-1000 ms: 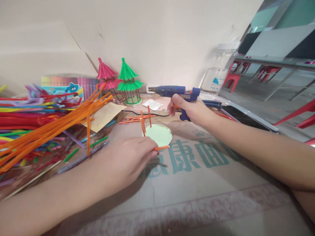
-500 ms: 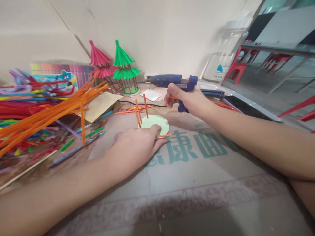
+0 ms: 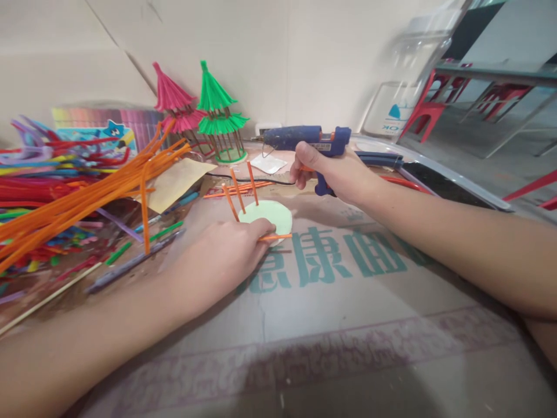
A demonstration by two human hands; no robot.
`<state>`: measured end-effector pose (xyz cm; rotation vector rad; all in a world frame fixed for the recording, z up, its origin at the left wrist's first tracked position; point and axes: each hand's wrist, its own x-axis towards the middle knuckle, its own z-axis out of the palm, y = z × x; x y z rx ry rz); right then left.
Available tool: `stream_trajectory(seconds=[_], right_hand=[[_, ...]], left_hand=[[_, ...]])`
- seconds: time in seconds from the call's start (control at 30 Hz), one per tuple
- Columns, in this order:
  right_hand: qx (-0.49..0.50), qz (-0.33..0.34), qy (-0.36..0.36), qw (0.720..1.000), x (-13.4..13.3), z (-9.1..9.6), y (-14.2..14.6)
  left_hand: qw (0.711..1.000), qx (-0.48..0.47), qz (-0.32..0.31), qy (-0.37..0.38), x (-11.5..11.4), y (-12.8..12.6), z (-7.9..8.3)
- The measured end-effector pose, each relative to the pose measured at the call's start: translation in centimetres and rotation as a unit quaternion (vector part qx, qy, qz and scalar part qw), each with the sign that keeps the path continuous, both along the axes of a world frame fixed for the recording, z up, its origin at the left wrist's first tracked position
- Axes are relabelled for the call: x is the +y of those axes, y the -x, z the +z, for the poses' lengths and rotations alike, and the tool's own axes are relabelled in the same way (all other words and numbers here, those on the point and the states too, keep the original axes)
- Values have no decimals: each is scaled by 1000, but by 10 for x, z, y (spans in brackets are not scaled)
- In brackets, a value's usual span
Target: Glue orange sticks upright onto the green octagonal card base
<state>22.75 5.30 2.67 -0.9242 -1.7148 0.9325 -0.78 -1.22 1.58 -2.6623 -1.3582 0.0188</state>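
Note:
My left hand (image 3: 230, 244) is closed on a short orange stick (image 3: 281, 237), pinched between thumb and fingers and lying level. It is beside a pale green paper disc (image 3: 278, 215) on the cardboard, covering the disc's near left edge. Three orange sticks (image 3: 237, 191) stand up from the disc's far left edge, some leaning. My right hand (image 3: 319, 165) grips a blue hot glue gun (image 3: 300, 137) by its handle, above and behind the disc. Its nozzle points left. The fingers wrap the handle near an orange trigger.
A green pipe-cleaner pavilion (image 3: 221, 125) and a pink one (image 3: 172, 93) stand by the wall. Orange pipe cleaners (image 3: 100, 194) and many coloured ones pile at left, before a marker set (image 3: 113, 130). Printed cardboard (image 3: 331, 319) covers the work surface. A clear plastic jar (image 3: 394, 98) stands behind right.
My left hand has shifted slightly left with the orange stick, and the disc has moved and turned a little with it. The glue gun stays nearly in place.

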Motion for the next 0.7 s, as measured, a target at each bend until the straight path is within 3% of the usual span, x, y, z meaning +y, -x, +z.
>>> stream_trajectory(seconds=[0.27,0.4,0.5,0.63,0.7], right_hand=[[-9,-14,9,1000,-4,3,-1],[-5,-1,3,1000,-11,6,-19],[-1,50,14,999,-19,5,-42],[-90,139,68,984,-36,4,-61],[-148,94,83,981,-46,5,-60]], left_hand=[[998,-61,-29,14,3,0,2],[998,-61,-17,29,1,1,4],[997,-59,-30,31,-3,7,7],[996,-77,-51,-10,-7,23,9],[994,-88,-62,-22,-7,31,5]])
